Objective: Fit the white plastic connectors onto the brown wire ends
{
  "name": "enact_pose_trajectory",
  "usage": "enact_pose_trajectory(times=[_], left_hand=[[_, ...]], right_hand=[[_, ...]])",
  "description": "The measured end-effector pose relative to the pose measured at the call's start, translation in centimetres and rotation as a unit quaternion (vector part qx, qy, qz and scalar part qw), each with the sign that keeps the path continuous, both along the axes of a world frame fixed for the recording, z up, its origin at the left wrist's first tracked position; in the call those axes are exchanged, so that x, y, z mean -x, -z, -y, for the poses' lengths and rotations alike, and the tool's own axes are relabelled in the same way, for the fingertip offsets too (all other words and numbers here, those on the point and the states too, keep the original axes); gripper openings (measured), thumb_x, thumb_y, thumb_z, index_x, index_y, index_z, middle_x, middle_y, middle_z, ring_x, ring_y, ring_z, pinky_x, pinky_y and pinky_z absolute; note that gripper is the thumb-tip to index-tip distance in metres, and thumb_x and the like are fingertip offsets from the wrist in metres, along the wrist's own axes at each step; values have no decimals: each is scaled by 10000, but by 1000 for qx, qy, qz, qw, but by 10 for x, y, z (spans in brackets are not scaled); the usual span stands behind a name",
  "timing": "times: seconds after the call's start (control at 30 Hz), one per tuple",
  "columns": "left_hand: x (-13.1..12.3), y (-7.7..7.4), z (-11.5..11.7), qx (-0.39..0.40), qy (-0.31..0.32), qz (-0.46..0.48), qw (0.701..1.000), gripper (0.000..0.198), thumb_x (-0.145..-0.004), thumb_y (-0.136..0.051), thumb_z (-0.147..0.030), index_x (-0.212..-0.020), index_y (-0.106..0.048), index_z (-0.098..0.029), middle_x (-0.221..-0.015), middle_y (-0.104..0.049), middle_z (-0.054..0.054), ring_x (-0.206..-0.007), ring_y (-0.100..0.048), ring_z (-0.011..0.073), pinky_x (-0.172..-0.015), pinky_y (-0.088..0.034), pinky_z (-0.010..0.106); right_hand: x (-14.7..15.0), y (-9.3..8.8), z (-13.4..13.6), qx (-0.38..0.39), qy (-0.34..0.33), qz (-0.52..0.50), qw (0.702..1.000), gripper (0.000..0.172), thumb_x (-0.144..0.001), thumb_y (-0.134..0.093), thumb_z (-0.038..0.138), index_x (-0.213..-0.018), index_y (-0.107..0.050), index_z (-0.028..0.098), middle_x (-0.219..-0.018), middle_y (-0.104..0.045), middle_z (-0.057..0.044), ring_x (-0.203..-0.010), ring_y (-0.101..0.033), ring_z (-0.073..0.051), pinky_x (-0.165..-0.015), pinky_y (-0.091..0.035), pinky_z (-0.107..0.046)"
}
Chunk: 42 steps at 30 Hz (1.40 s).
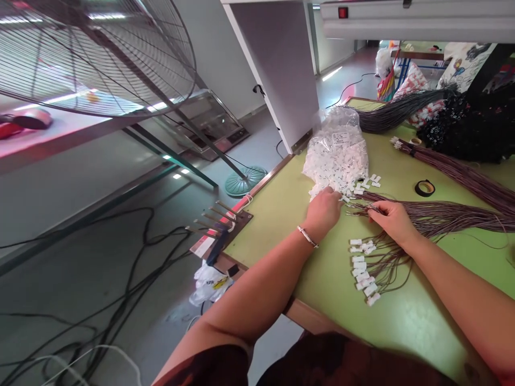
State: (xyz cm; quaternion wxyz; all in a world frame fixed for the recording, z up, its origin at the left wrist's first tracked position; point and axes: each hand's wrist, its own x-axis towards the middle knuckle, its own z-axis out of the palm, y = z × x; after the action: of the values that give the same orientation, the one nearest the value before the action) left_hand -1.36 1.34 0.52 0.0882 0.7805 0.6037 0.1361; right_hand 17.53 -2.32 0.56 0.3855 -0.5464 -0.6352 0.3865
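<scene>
My left hand (323,212) reaches to small white plastic connectors (360,186) spilling from a clear plastic bag (336,142). Its fingers are curled in, and what the fingertips touch is partly hidden. My right hand (392,221) pinches thin brown wires (372,208) between thumb and fingers, with their bare metal tips pointing left. Beyond it lies a long bundle of loose brown wires (450,213). Below the right hand, several wires with white connectors fitted on their ends (365,276) fan out on the green tabletop (322,300).
A roll of black tape (425,187) lies right of the bag. Behind it are a tied brown wire bundle (458,174), grey wires (394,110) and a black heap (470,126). A pegged block (225,225) sits at the table's left edge. A large fan (96,59) stands left.
</scene>
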Motion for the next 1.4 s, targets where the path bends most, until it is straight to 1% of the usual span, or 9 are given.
enact_pose_trajectory(times=[0.1,0.2,0.3,0.43,0.53,0.67,0.83,1.07,1.4], left_hand=[[5,-4,1,-10,4,46,999,205,-811,-495,-209,-821,-691,-148,-896,-630,105,-838,-589,220,-731,-464,321],[11,-12,7,31,-30,191,981,179,-773,-528,-208,-825,-682,-131,-740,-635,66,-696,-581,177,-660,-474,298],[11,-20,19,161,-40,378,911,227,-766,-563,-252,-898,-677,-108,-621,-598,22,-519,-521,110,-525,-451,246],[4,-20,28,276,6,493,825,232,-761,-590,-238,-934,-686,-117,-630,-572,-9,-433,-428,42,-441,-380,197],[0,-12,25,297,17,530,794,205,-765,-609,-226,-934,-664,-124,-639,-578,-14,-445,-447,34,-449,-378,182],[0,-3,20,307,6,556,772,153,-746,-656,-229,-841,-602,-122,-632,-601,-5,-461,-498,45,-455,-387,177],[0,-5,21,318,15,574,754,181,-745,-671,-267,-808,-593,-117,-614,-596,-9,-454,-503,39,-455,-392,171],[0,-4,21,303,22,573,761,197,-735,-687,-271,-824,-606,-115,-632,-619,-3,-472,-537,48,-484,-430,181],[-1,0,20,227,53,538,810,207,-682,-709,-209,-854,-641,-115,-587,-590,-21,-491,-559,69,-515,-468,200]], right_hand=[[2,3,-1,7,21,-28,999,160,-679,-579,318,-689,-598,159,-554,-502,28,-516,-390,-100,-501,-300,-238],[4,3,-1,-1,27,-32,999,131,-651,-561,292,-614,-558,166,-545,-462,32,-515,-361,-95,-490,-289,-236],[5,2,0,-11,39,-39,998,113,-634,-541,277,-592,-530,172,-535,-437,35,-517,-353,-96,-491,-289,-236],[5,0,1,-20,42,-26,999,102,-627,-536,264,-584,-520,172,-536,-435,35,-530,-358,-97,-501,-287,-236],[4,0,2,-19,37,-28,999,124,-651,-530,274,-582,-528,170,-536,-418,36,-535,-347,-97,-502,-276,-238],[5,-1,2,-12,42,-28,999,172,-658,-538,291,-542,-485,176,-515,-374,44,-515,-310,-89,-486,-248,-240],[6,-3,2,-12,42,-24,999,167,-641,-526,280,-525,-462,180,-502,-365,47,-504,-302,-86,-480,-236,-241],[6,-2,3,-2,56,7,998,138,-628,-512,267,-530,-468,180,-493,-375,49,-497,-309,-88,-479,-233,-242],[6,-5,4,6,62,17,998,122,-620,-498,257,-533,-455,183,-494,-359,52,-507,-302,-91,-481,-228,-239]])
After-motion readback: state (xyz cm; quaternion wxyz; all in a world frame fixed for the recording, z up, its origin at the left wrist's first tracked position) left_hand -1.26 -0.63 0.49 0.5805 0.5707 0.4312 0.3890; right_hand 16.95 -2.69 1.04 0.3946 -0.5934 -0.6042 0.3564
